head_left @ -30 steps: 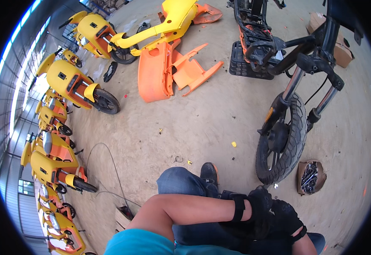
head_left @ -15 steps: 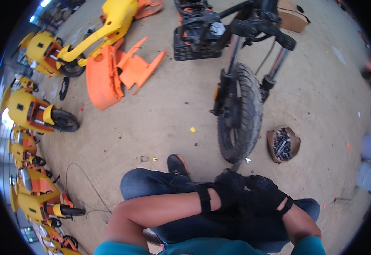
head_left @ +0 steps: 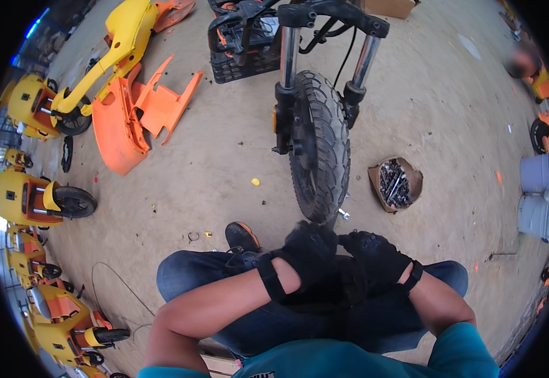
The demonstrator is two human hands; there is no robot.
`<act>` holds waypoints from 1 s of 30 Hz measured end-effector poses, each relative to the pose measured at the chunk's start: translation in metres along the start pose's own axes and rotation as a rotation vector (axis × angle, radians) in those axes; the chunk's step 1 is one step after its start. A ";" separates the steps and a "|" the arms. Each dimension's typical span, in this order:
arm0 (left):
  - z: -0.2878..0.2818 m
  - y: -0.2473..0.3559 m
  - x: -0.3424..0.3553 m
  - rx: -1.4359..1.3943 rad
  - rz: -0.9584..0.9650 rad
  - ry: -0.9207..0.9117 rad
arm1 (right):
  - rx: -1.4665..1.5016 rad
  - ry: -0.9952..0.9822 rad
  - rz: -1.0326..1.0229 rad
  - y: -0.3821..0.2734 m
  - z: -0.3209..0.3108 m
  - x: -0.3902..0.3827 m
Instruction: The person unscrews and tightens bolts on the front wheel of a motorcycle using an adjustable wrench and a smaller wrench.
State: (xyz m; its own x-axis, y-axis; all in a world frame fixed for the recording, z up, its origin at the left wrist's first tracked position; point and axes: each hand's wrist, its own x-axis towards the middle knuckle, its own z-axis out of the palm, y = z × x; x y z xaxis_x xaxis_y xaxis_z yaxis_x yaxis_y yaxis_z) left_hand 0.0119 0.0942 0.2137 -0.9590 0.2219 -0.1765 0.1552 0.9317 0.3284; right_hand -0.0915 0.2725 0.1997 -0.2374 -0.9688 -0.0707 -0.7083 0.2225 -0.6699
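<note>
Far left: row of yellow and orange scooter bodies (head_left: 32,198), parked along the wall. Upper left: loose orange plastic fairing panels (head_left: 139,113), lying on the sandy concrete floor (head_left: 211,170).

Left hand (head_left: 309,252), black glove with wrist strap, fingers curled, resting over the knees; whether it holds anything cannot be told. Just beyond its fingertips stands the black knobbly front tyre on its fork (head_left: 317,151), upright, lowest tread nearly touching the glove.

Right hand (head_left: 375,255), gloved likewise, half closed, against the left; no object seen in it.

Right of tyre: torn brown cardboard box of dark bolts (head_left: 394,184).

Handling judgement: wheel and fork heavy, rubber stiff and grippy; best taken at the fork legs or across the tread.

Versus half a second ago: wheel sits nearer centre and closer to the gloves; hands remain together.
</note>
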 end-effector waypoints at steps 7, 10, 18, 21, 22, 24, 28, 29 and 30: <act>-0.036 -0.026 0.009 0.027 -0.220 -0.003 | -0.007 -0.015 0.245 0.008 -0.006 0.012; -0.041 -0.035 0.012 0.137 -0.242 -0.001 | 0.028 0.091 0.313 0.003 -0.014 0.027; -0.051 -0.040 0.018 0.031 -0.224 0.069 | 0.117 0.358 0.304 0.007 -0.008 0.052; -0.057 -0.036 0.021 0.032 -0.185 0.085 | 0.145 0.393 0.368 0.005 -0.007 0.059; -0.051 -0.037 0.018 0.036 -0.192 0.096 | 0.167 0.390 0.385 0.002 -0.005 0.060; -0.051 -0.037 0.022 0.037 -0.229 0.053 | 0.199 0.409 0.400 0.001 -0.009 0.068; -0.050 -0.036 0.024 0.051 -0.275 -0.012 | 0.165 0.420 0.398 -0.005 -0.006 0.077; -0.050 -0.036 0.025 0.055 -0.290 -0.024 | 0.140 0.407 0.401 -0.003 -0.004 0.079; -0.050 -0.036 0.026 0.042 -0.277 -0.017 | 0.120 0.443 0.400 -0.002 -0.002 0.080</act>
State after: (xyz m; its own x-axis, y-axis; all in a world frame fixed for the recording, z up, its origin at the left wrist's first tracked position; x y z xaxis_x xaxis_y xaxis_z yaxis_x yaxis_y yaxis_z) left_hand -0.0302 0.0518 0.2439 -0.9622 -0.0387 -0.2697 -0.1025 0.9686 0.2265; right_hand -0.1102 0.1950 0.1965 -0.7416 -0.6698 -0.0373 -0.4335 0.5209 -0.7354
